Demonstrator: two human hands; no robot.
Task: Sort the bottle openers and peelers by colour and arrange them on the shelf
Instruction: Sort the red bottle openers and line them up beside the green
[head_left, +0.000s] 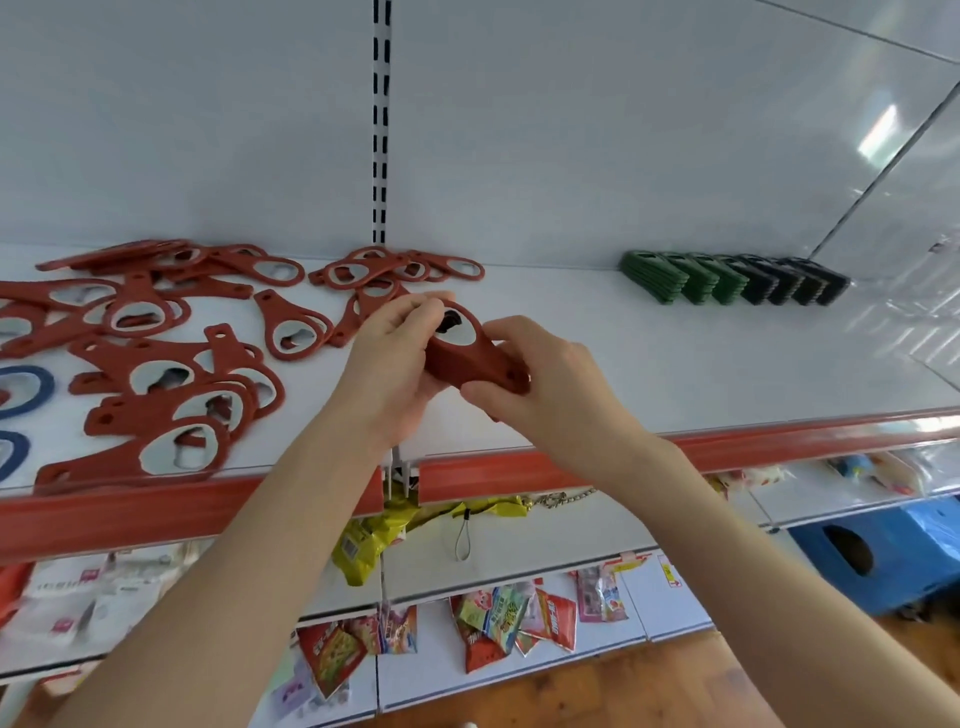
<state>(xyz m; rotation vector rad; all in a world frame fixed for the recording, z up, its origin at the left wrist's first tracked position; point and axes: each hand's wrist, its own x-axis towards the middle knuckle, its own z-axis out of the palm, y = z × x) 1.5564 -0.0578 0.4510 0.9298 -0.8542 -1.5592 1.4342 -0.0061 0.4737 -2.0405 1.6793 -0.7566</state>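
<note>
Both my hands hold a stack of red bottle openers (470, 358) above the white shelf (675, 358). My left hand (387, 364) grips the stack's ring end, fingers curled over its top. My right hand (540, 379) pinches the handle end from the right. Several loose red bottle openers (171, 358) lie scattered over the shelf's left half, and a smaller heap of red openers (395, 273) sits at the back behind my hands. Blue openers (23, 387) show at the far left edge. A tidy row of green and black pieces (732, 278) stands at the back right.
The shelf has a red front rail (519, 470) and a slotted upright (381, 124) in the white back wall. Below hang snack packets (514, 618) and a yellow bag (363, 545). A blue crate (878, 556) sits low right on the wooden floor.
</note>
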